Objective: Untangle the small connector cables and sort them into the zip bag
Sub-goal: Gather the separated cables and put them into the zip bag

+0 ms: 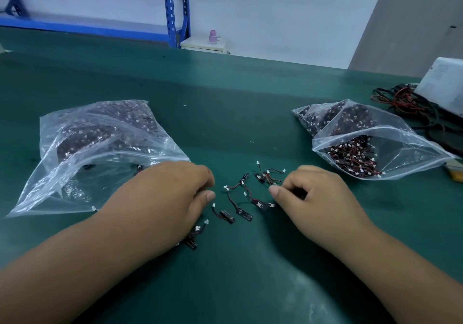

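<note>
Both hands lie knuckles-up, close together, at the ends of bare forearms.
The bare left hand [162, 196] curls its fingers under, thumb pointing right; the bare right hand [315, 196] curls likewise, thumb pointing left; whether either grips anything is hidden.

the left hand [170, 193] covers some cables [245, 215] beneath it, and its curled fingers [203, 173] hide any grip (same for the right hand [313, 196]). print on the cables is too small to read. the box [443, 86] runs off the right edge; the shelf [170, 10] is blurred.
</note>
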The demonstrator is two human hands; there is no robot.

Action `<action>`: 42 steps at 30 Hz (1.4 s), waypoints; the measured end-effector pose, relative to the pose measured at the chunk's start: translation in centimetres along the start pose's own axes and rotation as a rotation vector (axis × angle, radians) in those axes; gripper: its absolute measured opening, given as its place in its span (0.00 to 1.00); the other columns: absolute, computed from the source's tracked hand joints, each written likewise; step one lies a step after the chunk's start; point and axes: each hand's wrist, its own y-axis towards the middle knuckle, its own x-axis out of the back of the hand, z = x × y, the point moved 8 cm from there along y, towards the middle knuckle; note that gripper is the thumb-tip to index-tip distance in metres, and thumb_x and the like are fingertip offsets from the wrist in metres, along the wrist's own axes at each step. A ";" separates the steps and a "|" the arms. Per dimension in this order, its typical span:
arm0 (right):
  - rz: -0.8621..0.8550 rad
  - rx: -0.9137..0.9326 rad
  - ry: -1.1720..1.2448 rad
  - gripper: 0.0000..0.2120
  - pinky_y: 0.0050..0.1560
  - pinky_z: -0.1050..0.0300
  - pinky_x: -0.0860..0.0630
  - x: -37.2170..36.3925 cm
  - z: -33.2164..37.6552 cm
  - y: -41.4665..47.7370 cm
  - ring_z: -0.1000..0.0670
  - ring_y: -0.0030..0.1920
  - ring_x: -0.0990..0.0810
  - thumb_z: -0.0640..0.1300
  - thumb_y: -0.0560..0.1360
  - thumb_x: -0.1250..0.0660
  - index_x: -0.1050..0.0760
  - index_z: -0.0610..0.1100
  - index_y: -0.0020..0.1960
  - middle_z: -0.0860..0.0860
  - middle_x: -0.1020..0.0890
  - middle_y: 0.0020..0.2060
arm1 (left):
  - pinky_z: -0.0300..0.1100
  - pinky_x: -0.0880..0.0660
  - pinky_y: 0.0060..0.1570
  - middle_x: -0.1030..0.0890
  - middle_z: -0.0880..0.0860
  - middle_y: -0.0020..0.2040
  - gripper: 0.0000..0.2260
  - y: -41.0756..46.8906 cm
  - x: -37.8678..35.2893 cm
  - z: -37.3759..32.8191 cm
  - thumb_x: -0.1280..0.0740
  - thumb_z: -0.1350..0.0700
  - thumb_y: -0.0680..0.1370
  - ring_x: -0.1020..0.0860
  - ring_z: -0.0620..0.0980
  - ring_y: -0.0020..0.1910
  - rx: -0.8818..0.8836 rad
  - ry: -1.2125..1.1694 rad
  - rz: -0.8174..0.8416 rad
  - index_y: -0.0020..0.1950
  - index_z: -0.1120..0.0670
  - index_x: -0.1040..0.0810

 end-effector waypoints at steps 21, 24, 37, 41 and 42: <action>-0.239 -0.156 0.224 0.26 0.39 0.51 0.32 2.0 -2.7 0.5 0.46 0.34 0.30 0.56 0.76 0.40 0.25 0.32 0.39 0.43 0.29 0.31 | 0.30 0.31 0.40 0.25 0.38 0.42 0.05 -0.6 -1.4 0.0 0.32 0.45 0.75 0.29 0.31 0.46 -0.053 -0.019 0.264 0.43 0.40 0.28; -0.219 -0.179 0.231 0.26 0.38 0.51 0.32 1.5 -3.1 0.6 0.46 0.34 0.30 0.57 0.75 0.40 0.25 0.33 0.39 0.44 0.28 0.32 | 0.31 0.30 0.41 0.25 0.36 0.43 0.05 -0.3 -1.0 0.0 0.31 0.47 0.75 0.27 0.32 0.45 -0.034 -0.094 0.204 0.44 0.40 0.26; -0.058 0.221 0.092 0.11 0.41 0.51 0.24 0.2 3.5 -1.0 0.49 0.41 0.22 0.36 0.72 0.37 0.17 0.46 0.45 0.54 0.22 0.38 | 0.29 0.28 0.36 0.19 0.41 0.39 0.13 -0.5 1.6 -1.6 0.24 0.60 0.72 0.21 0.44 0.38 -0.068 -0.558 -0.117 0.46 0.42 0.21; -0.048 0.106 0.159 0.09 0.45 0.51 0.24 0.6 2.3 -0.7 0.53 0.43 0.22 0.39 0.74 0.34 0.16 0.48 0.46 0.57 0.22 0.39 | 0.31 0.26 0.35 0.18 0.44 0.38 0.12 -0.5 1.2 -1.4 0.25 0.61 0.73 0.21 0.44 0.35 -0.024 -0.714 -0.107 0.45 0.43 0.20; -0.039 0.144 0.178 0.07 0.45 0.52 0.24 0.7 2.8 -0.8 0.55 0.43 0.22 0.43 0.75 0.33 0.16 0.49 0.46 0.58 0.22 0.39 | 0.32 0.26 0.35 0.18 0.45 0.38 0.11 -0.5 1.1 -1.5 0.25 0.61 0.73 0.22 0.44 0.35 -0.020 -0.748 -0.102 0.45 0.44 0.19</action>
